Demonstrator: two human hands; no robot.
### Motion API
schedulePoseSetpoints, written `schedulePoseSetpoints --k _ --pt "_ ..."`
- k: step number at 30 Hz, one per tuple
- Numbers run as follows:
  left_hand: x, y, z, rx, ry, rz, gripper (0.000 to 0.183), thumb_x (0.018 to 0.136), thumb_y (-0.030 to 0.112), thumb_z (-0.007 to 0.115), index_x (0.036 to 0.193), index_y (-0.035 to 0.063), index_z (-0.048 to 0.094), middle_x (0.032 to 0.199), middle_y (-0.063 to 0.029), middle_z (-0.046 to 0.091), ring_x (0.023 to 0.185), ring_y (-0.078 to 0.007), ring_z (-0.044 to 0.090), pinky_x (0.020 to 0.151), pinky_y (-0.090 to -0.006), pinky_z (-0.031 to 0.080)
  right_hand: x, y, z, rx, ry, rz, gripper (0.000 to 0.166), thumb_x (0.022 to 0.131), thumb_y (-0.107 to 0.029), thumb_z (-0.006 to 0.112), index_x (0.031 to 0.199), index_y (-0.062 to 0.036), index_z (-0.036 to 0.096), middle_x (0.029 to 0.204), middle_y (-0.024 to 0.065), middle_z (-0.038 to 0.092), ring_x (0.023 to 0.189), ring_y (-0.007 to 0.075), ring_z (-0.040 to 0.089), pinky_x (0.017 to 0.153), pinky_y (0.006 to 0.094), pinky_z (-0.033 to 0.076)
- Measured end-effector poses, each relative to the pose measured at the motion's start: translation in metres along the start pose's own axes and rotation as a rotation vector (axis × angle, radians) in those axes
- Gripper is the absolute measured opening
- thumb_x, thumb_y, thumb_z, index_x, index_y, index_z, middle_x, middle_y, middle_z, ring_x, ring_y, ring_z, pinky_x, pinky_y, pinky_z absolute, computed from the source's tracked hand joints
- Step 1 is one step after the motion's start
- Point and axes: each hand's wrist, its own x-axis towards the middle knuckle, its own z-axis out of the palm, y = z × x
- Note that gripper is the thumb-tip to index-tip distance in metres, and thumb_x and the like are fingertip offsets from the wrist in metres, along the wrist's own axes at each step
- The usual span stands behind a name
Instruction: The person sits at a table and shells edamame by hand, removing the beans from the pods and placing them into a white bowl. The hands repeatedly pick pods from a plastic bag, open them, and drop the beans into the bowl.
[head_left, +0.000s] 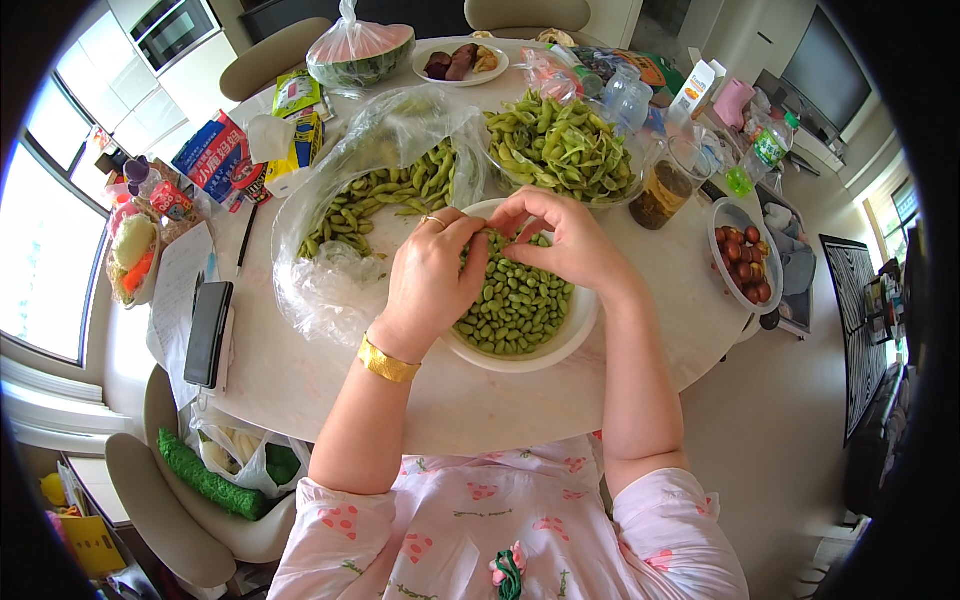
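My left hand (429, 281) and my right hand (566, 236) meet over the far side of a white bowl (525, 363). Their fingertips pinch a soybean pod (494, 233), mostly hidden by the fingers. Shelled green soybeans (517, 300) lie thick in the bowl under my hands. Beyond my left hand, whole pods (397, 187) spill inside a clear plastic bag (304, 289) that lies spread on the table. Behind my right hand, a clear bowl (600, 201) is heaped with green pods or shells (559, 146).
A glass of dark drink (663, 187) stands close beyond my right forearm. Right of it is a bowl of reddish-brown round fruit (742, 262). A phone (208, 334) lies by the left edge of the round table (510, 420). Wrapped watermelon (367, 56) sits far back.
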Motion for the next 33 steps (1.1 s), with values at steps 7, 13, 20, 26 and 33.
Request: schedulePoseSetpoints --k 7,13,20,26,33 --pt "0.0 -0.002 0.0 -0.102 -0.034 -0.032 0.029 0.084 0.003 0.068 0.113 0.0002 0.064 0.091 -0.0144 0.068 0.08 -0.0333 0.064 0.073 -0.0408 0.053 0.002 -0.002 0.005 -0.066 0.073 -0.045 0.018 0.082 -0.004 0.077 0.098 0.0002 0.07 0.09 0.0078 0.069 0.083 0.0198 0.067 0.076 0.0328 0.054" --pt "0.002 -0.001 0.002 0.084 0.056 0.021 0.033 0.082 0.006 0.072 0.113 0.0039 0.06 0.095 -0.0108 0.067 0.079 -0.0313 0.064 0.074 -0.0402 0.052 0.002 -0.001 0.01 -0.355 0.144 -0.218 0.014 0.085 -0.003 0.072 0.097 0.0026 0.071 0.085 0.01 0.067 0.075 0.0205 0.066 0.069 0.0306 0.053" --pt "0.002 0.003 0.001 0.194 0.138 0.008 0.015 0.081 0.01 0.076 0.089 0.0031 0.066 0.083 -0.0095 0.066 0.071 -0.0289 0.063 0.066 -0.0393 0.052 0.001 -0.004 0.012 -0.242 0.208 -0.109 0.01 0.083 -0.002 0.071 0.092 0.0 0.069 0.087 0.0106 0.069 0.078 0.0207 0.07 0.069 0.0323 0.055" --pt "0.001 0.0 0.003 -0.138 0.011 -0.112 0.008 0.082 0.003 0.074 0.085 -0.0013 0.067 0.077 -0.0097 0.065 0.063 -0.0212 0.062 0.059 -0.0302 0.05 0.004 0.0 0.014 -0.083 0.211 -0.111 0.009 0.083 0.0 0.07 0.091 0.0005 0.067 0.085 0.0073 0.069 0.077 0.0139 0.068 0.069 0.0285 0.055" --pt "0.001 -0.014 0.007 -0.485 -0.054 -0.226 0.005 0.085 -0.004 0.069 0.086 -0.0037 0.064 0.083 -0.0066 0.066 0.07 -0.0119 0.065 0.064 -0.0261 0.052 0.002 0.01 0.006 0.427 0.172 0.093 0.005 0.088 0.0 0.067 0.091 0.0031 0.063 0.095 0.0069 0.068 0.082 0.0104 0.066 0.077 0.0292 0.058"
